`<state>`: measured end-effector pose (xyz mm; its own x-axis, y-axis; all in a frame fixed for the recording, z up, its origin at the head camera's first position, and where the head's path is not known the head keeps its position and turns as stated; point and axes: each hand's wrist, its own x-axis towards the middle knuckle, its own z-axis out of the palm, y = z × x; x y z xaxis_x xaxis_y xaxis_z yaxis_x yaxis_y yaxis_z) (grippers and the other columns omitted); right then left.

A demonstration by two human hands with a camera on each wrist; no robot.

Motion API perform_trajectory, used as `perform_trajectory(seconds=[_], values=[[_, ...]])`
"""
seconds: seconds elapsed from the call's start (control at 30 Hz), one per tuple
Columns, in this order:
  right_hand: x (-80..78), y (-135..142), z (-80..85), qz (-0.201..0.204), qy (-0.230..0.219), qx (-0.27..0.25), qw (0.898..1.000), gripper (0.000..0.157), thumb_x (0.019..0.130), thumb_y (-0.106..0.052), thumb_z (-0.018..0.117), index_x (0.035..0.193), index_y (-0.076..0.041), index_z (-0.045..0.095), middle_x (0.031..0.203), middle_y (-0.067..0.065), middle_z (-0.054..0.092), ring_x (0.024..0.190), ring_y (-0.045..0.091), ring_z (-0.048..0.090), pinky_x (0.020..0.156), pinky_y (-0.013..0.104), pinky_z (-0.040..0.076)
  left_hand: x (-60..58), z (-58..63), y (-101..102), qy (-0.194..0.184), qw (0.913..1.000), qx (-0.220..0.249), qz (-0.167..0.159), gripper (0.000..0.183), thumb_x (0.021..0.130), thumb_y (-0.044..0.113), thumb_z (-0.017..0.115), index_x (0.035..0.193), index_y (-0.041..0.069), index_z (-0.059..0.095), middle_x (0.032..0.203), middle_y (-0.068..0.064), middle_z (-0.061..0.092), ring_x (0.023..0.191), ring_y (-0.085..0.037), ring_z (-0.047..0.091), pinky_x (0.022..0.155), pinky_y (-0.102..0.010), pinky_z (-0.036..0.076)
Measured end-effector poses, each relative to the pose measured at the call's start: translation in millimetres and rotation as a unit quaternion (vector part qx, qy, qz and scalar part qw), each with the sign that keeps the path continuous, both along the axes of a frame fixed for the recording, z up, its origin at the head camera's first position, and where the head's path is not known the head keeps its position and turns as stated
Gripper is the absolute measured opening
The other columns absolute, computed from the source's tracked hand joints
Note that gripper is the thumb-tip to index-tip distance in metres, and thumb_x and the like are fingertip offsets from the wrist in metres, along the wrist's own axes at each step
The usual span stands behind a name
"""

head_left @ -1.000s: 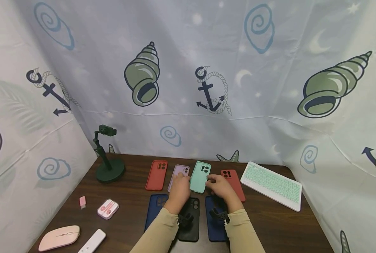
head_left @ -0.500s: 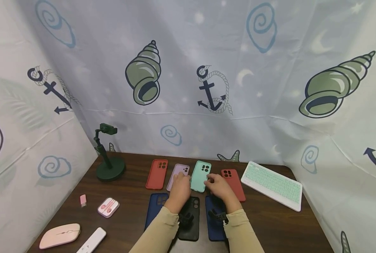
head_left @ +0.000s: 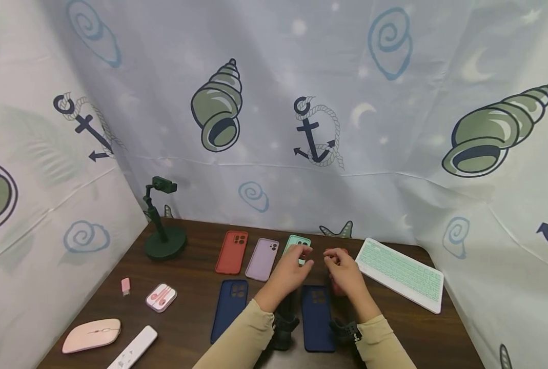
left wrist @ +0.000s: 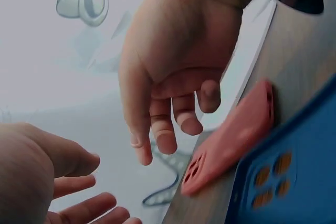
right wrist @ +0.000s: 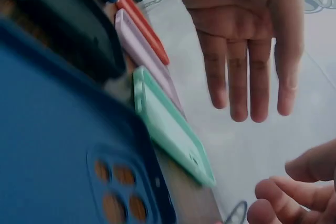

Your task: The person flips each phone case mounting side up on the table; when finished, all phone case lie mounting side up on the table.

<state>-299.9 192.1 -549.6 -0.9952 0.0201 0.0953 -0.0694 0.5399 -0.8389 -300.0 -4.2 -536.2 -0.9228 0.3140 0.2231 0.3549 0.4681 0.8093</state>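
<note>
My left hand (head_left: 285,277) hovers over the table with nothing in it, fingers loosely bent. It overlaps the mint phone case (head_left: 296,240) and hides part of the black phone case (right wrist: 68,24). My right hand (head_left: 346,272), also holding nothing, is above the right-hand red phone case (left wrist: 231,140), covering much of it in the head view. Both hands appear raised off the cases in the wrist views. A lilac phone case (head_left: 262,260) and another red phone case (head_left: 231,252) continue the back row. Nearer lie two navy phone cases, one left (head_left: 229,310) and one right (head_left: 317,323).
A white keyboard with mint keys (head_left: 400,274) lies at the right. On the left stand a dark green stand (head_left: 165,243), a boxed earphone set (head_left: 161,298), a pink USB stick (head_left: 125,286), a pink mouse (head_left: 92,335) and a white remote-like bar (head_left: 133,348). A patterned curtain (head_left: 264,128) hangs behind.
Both hands have come away from the mint case's sides. The left hand moved right, uncovering the lilac case; the right hand moved right over the red case. The head view shifted slightly.
</note>
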Motion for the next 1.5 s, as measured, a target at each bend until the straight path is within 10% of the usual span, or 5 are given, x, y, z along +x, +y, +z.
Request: perform_trajectory(seconds=[0.6,0.77,0.93,1.5], values=[[16.7,83.0,-28.7,-0.084,-0.078,0.032,0.993,0.034,0.102,-0.031,0.058,0.121,-0.004,0.064,0.094,0.012,0.066,0.067,0.017,0.059,0.062,0.031,0.046,18.1,-24.5,87.1,-0.127,0.9893,0.068,0.023,0.058,0.097,0.028,0.066,0.145,0.003,0.046,0.133,-0.021,0.047,0.119,-0.033,0.06,0.094,-0.042,0.053],[12.5,87.1,-45.6,-0.058,-0.049,0.081,0.994,0.03,0.1,-0.031,0.061,0.116,-0.006,0.067,0.088,0.006,0.063,0.073,0.014,0.053,0.067,0.029,0.041,19.7,-45.8,87.2,-0.111,0.9928,0.044,-0.007,0.053,0.098,0.025,0.066,0.143,0.004,0.049,0.136,-0.015,0.046,0.119,-0.026,0.06,0.095,-0.035,0.053],[10.9,93.5,-56.5,-0.039,-0.059,0.005,0.998,0.026,0.101,-0.027,0.062,0.119,-0.009,0.069,0.083,0.003,0.061,0.062,0.014,0.052,0.057,0.029,0.044,18.9,-61.2,76.2,-0.108,0.9903,0.074,-0.047,0.048,0.1,0.021,0.062,0.144,0.007,0.049,0.143,-0.013,0.047,0.125,-0.029,0.061,0.098,-0.033,0.054],[12.2,98.8,-47.4,-0.017,-0.073,-0.085,0.994,0.029,0.102,-0.026,0.062,0.126,-0.008,0.066,0.104,0.014,0.063,0.062,0.013,0.053,0.058,0.03,0.05,13.4,-62.4,72.9,-0.105,0.9881,0.104,-0.043,0.044,0.1,0.023,0.064,0.139,0.005,0.055,0.139,-0.015,0.052,0.122,-0.029,0.065,0.097,-0.03,0.055]])
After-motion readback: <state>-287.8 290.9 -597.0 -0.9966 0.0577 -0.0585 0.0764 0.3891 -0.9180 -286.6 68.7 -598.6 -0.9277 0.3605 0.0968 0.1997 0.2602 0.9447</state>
